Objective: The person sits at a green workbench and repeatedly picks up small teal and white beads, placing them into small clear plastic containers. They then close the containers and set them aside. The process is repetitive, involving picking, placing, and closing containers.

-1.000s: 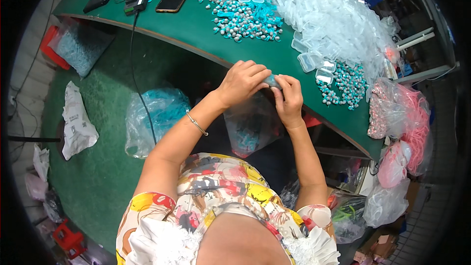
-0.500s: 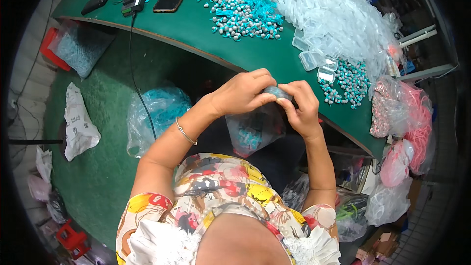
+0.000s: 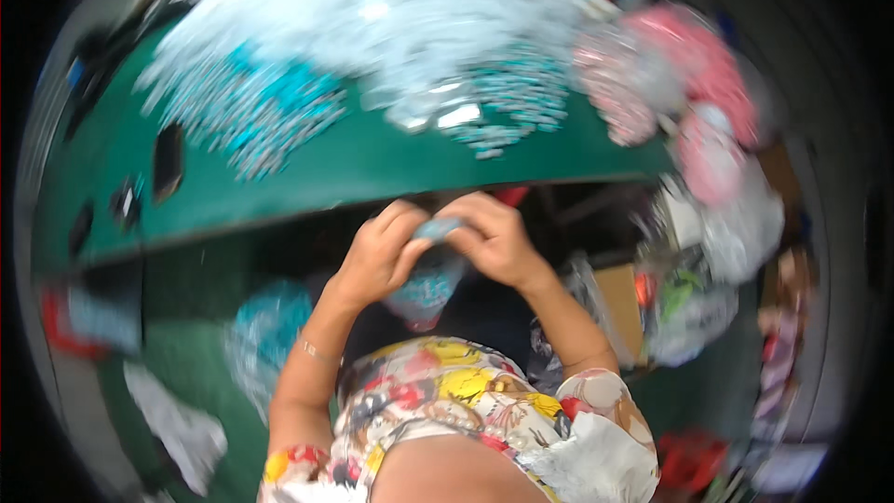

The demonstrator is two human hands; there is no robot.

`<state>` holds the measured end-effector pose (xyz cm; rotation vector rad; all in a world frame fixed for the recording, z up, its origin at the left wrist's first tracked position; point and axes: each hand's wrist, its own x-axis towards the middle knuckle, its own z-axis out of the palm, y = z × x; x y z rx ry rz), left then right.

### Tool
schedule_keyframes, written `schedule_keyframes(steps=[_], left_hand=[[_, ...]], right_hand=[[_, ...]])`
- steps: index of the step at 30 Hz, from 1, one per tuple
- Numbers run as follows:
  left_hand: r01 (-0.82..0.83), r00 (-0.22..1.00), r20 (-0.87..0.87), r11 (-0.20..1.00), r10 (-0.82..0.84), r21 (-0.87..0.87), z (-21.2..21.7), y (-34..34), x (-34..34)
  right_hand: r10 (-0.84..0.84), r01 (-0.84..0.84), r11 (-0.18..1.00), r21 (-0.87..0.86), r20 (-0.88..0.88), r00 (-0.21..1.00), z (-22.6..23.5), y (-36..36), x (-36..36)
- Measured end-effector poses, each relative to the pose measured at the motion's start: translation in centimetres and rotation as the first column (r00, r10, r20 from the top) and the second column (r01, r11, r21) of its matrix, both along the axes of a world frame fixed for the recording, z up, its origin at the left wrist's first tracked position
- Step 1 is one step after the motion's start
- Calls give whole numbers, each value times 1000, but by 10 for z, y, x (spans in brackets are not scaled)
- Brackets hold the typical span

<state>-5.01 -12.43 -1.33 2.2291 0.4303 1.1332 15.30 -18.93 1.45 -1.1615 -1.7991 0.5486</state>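
The picture is blurred by head motion. My left hand [image 3: 384, 251] and my right hand [image 3: 494, 237] meet just below the edge of the green table [image 3: 372, 172], both pinching a small pale blue-grey piece [image 3: 438, 226] between the fingertips. Below the hands hangs a clear bag of teal pieces [image 3: 426, 287] over my lap. On the table lie a heap of small teal and silver pieces [image 3: 265, 116] and a big pile of clear little bags [image 3: 372, 28].
A dark phone [image 3: 168, 163] and other dark items lie at the table's left. Pink and white bags [image 3: 694, 74] crowd the right end. A teal-filled bag [image 3: 270, 335] and crumpled white bag [image 3: 177, 428] lie on the green floor at left; boxes and bags fill the right.
The view has swung and blurred, so the table now arcs across the top. My hands stay together on the small piece, now below the table's edge.
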Motion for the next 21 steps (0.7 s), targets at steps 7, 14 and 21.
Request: schedule_keyframes(steps=[7, 14, 21], left_hand=[[251, 947, -136, 936, -290, -246, -71, -42, 51], [421, 749, -208, 694, -629, -584, -113, -95, 79], [468, 627, -166, 538, -761, -700, -160, -90, 91]], right_hand=[[-297, 232, 923, -309, -183, 937, -109, -82, 25], [-605, 550, 791, -267, -213, 767, -150, -172, 10], [-734, 664, 677, -316, -224, 642, -174, -190, 5]])
